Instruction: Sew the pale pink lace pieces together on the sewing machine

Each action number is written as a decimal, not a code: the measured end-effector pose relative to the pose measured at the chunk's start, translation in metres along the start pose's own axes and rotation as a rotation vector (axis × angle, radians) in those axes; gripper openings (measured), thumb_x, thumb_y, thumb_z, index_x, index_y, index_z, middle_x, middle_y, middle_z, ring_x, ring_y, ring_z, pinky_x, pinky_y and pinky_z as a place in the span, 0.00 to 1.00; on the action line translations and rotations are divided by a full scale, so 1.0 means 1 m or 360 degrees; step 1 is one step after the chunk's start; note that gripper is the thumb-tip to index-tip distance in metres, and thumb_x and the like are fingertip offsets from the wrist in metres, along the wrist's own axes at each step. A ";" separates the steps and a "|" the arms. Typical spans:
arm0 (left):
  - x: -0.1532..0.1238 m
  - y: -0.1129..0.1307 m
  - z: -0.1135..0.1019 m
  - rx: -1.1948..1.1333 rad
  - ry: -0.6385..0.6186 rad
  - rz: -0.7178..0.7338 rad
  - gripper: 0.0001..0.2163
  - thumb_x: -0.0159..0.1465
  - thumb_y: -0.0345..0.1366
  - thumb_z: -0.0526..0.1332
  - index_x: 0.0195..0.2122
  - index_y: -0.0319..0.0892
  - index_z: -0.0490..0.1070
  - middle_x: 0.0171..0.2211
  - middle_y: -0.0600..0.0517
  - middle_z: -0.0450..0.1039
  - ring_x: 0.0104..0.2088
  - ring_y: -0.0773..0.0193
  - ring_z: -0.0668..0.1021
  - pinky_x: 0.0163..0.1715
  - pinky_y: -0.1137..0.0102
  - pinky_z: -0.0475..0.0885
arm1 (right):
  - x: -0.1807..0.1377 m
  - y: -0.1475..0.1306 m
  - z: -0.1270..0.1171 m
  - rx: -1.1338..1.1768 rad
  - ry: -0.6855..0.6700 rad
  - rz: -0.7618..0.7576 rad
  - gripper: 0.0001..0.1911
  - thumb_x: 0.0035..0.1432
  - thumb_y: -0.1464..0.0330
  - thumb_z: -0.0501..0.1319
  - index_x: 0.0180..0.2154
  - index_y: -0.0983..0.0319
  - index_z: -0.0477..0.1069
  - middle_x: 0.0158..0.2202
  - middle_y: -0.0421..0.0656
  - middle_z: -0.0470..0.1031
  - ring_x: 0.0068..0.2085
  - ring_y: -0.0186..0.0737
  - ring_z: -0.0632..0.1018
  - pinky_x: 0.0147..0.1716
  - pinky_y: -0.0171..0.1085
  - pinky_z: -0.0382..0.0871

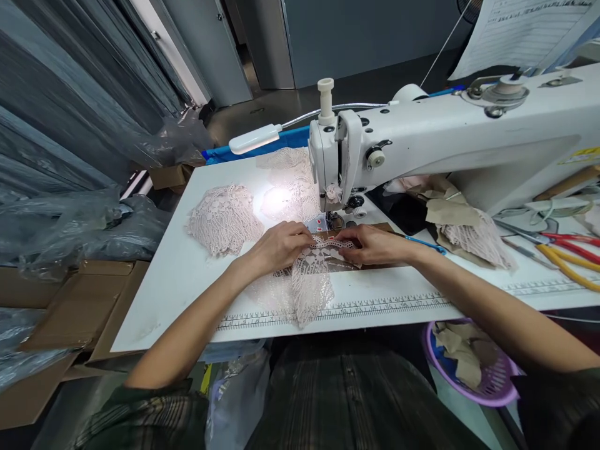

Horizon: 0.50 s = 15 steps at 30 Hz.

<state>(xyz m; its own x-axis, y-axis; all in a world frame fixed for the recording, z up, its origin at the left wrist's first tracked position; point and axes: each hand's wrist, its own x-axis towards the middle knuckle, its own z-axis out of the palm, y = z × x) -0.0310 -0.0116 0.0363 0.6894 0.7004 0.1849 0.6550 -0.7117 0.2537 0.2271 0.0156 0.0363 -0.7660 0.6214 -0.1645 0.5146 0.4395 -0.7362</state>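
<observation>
Pinching lace (pixel 313 284): left hand (pixel 285 246), right hand (pixel 372 244); ruler (pixel 375 307) shows 12.

Pale pink openwork lace piece (pixel 313 287): netted textile, matt, textured surface. White flat tabletop (pixel 162 287): smooth, low sheen. White long-armed sewing machine (pixel 435 147): smooth, glossy housing; presser-foot area in bright metal. Purple round perforated basket (pixel 497 379): smooth plastic, slight gloss. Brown open box (pixel 70 319): matt cardboard. Translucent grey sheeting (pixel 89 231): creased, glossy plastic film. White lined sheet (pixel 529 37): matt paper.
</observation>
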 end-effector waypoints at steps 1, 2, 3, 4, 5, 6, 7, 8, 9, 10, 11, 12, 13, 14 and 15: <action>0.004 -0.002 0.002 -0.0106 -0.0051 0.0029 0.11 0.69 0.33 0.53 0.43 0.44 0.76 0.41 0.48 0.76 0.42 0.62 0.77 0.41 0.64 0.73 | 0.000 0.001 0.000 -0.0044 0.0014 0.0000 0.16 0.61 0.65 0.55 0.48 0.62 0.73 0.22 0.36 0.71 0.21 0.32 0.67 0.24 0.32 0.60; 0.007 -0.005 0.004 -0.0213 -0.0095 0.0032 0.09 0.69 0.34 0.56 0.44 0.46 0.76 0.41 0.49 0.76 0.42 0.62 0.77 0.42 0.65 0.73 | 0.000 0.001 0.000 -0.0112 0.0047 0.0007 0.15 0.61 0.65 0.55 0.47 0.61 0.73 0.23 0.37 0.72 0.22 0.33 0.68 0.25 0.32 0.60; 0.009 -0.008 0.007 -0.0322 -0.0134 0.0014 0.09 0.68 0.35 0.58 0.44 0.47 0.76 0.42 0.49 0.75 0.43 0.63 0.77 0.42 0.66 0.73 | -0.001 0.002 0.001 -0.0204 0.0106 0.0023 0.14 0.61 0.64 0.56 0.46 0.61 0.73 0.25 0.39 0.73 0.24 0.34 0.70 0.26 0.33 0.61; 0.012 -0.011 0.009 -0.0415 -0.0160 -0.0023 0.08 0.67 0.36 0.59 0.45 0.47 0.76 0.42 0.49 0.75 0.42 0.63 0.77 0.42 0.66 0.73 | -0.001 0.002 0.002 -0.0317 0.0196 0.0050 0.14 0.61 0.64 0.57 0.46 0.62 0.73 0.27 0.41 0.75 0.27 0.36 0.72 0.28 0.34 0.61; 0.014 -0.014 0.011 -0.0479 -0.0170 -0.0066 0.08 0.66 0.37 0.61 0.45 0.47 0.76 0.41 0.50 0.75 0.41 0.63 0.77 0.41 0.67 0.73 | -0.001 0.002 0.003 -0.0443 0.0310 0.0087 0.14 0.61 0.63 0.57 0.45 0.62 0.73 0.31 0.44 0.76 0.29 0.39 0.73 0.29 0.35 0.62; 0.016 -0.016 0.014 -0.0518 -0.0168 -0.0099 0.08 0.66 0.37 0.62 0.44 0.47 0.77 0.40 0.50 0.74 0.40 0.63 0.77 0.40 0.67 0.74 | -0.002 0.001 0.006 -0.0563 0.0435 0.0123 0.14 0.61 0.62 0.58 0.45 0.62 0.73 0.34 0.46 0.77 0.32 0.41 0.74 0.30 0.36 0.62; 0.018 -0.018 0.016 -0.0531 -0.0158 -0.0110 0.07 0.65 0.38 0.62 0.42 0.46 0.77 0.39 0.50 0.74 0.40 0.63 0.76 0.40 0.67 0.74 | -0.002 -0.001 0.010 -0.0659 0.0550 0.0143 0.15 0.61 0.61 0.58 0.45 0.63 0.72 0.36 0.48 0.76 0.34 0.43 0.75 0.31 0.37 0.63; 0.020 -0.018 0.018 -0.0515 -0.0139 -0.0093 0.06 0.65 0.37 0.63 0.40 0.45 0.77 0.38 0.50 0.74 0.39 0.63 0.76 0.40 0.66 0.74 | -0.002 -0.003 0.014 -0.0716 0.0634 0.0142 0.16 0.62 0.60 0.57 0.46 0.62 0.72 0.37 0.49 0.76 0.34 0.44 0.75 0.31 0.37 0.63; 0.022 -0.018 0.018 -0.0474 -0.0110 -0.0057 0.04 0.65 0.36 0.63 0.37 0.44 0.77 0.37 0.50 0.73 0.40 0.62 0.76 0.42 0.65 0.73 | -0.003 -0.006 0.019 -0.0738 0.0682 0.0118 0.17 0.63 0.58 0.57 0.46 0.62 0.72 0.38 0.49 0.75 0.35 0.43 0.75 0.32 0.38 0.63; 0.024 -0.015 0.018 -0.0419 -0.0073 -0.0008 0.04 0.65 0.35 0.62 0.35 0.43 0.76 0.37 0.49 0.73 0.41 0.61 0.76 0.43 0.64 0.73 | -0.002 -0.010 0.025 -0.0734 0.0696 0.0076 0.17 0.64 0.57 0.56 0.46 0.61 0.72 0.39 0.49 0.75 0.35 0.43 0.75 0.33 0.38 0.64; 0.024 -0.010 0.015 -0.0359 -0.0026 0.0041 0.04 0.65 0.33 0.61 0.35 0.42 0.76 0.38 0.49 0.73 0.42 0.60 0.75 0.45 0.62 0.72 | -0.002 -0.013 0.031 -0.0723 0.0689 0.0032 0.18 0.64 0.55 0.55 0.47 0.61 0.72 0.40 0.49 0.74 0.36 0.43 0.74 0.34 0.39 0.65; 0.023 -0.003 0.011 -0.0300 0.0032 0.0071 0.05 0.66 0.32 0.60 0.36 0.41 0.75 0.39 0.47 0.73 0.43 0.59 0.75 0.46 0.60 0.72 | -0.001 -0.016 0.037 -0.0725 0.0681 -0.0004 0.19 0.64 0.54 0.56 0.47 0.60 0.72 0.42 0.50 0.73 0.37 0.44 0.75 0.36 0.40 0.66; 0.018 0.006 0.005 -0.0252 0.0085 0.0077 0.05 0.66 0.32 0.59 0.38 0.40 0.74 0.41 0.46 0.73 0.44 0.59 0.75 0.46 0.60 0.72 | 0.000 -0.018 0.042 -0.0748 0.0683 -0.0026 0.21 0.63 0.53 0.56 0.48 0.61 0.72 0.44 0.51 0.72 0.39 0.46 0.74 0.38 0.41 0.67; 0.009 0.018 -0.002 -0.0225 0.0136 0.0066 0.06 0.66 0.32 0.58 0.40 0.39 0.73 0.42 0.44 0.73 0.44 0.58 0.75 0.46 0.59 0.72 | 0.001 -0.019 0.047 -0.0783 0.0691 -0.0050 0.22 0.62 0.53 0.57 0.48 0.62 0.72 0.46 0.53 0.71 0.42 0.48 0.74 0.40 0.43 0.68; -0.004 0.033 -0.010 -0.0205 0.0155 -0.0002 0.06 0.67 0.32 0.57 0.41 0.38 0.73 0.42 0.43 0.73 0.43 0.58 0.75 0.44 0.60 0.73 | 0.002 -0.018 0.051 -0.0824 0.0700 -0.0079 0.23 0.61 0.52 0.58 0.48 0.63 0.72 0.48 0.55 0.70 0.44 0.51 0.74 0.43 0.46 0.68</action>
<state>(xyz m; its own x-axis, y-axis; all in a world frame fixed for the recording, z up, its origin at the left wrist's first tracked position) -0.0155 -0.0371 0.0534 0.6512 0.7077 0.2739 0.6066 -0.7023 0.3726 0.1967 -0.0243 0.0164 -0.6219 0.7503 0.2245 0.6848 0.6600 -0.3088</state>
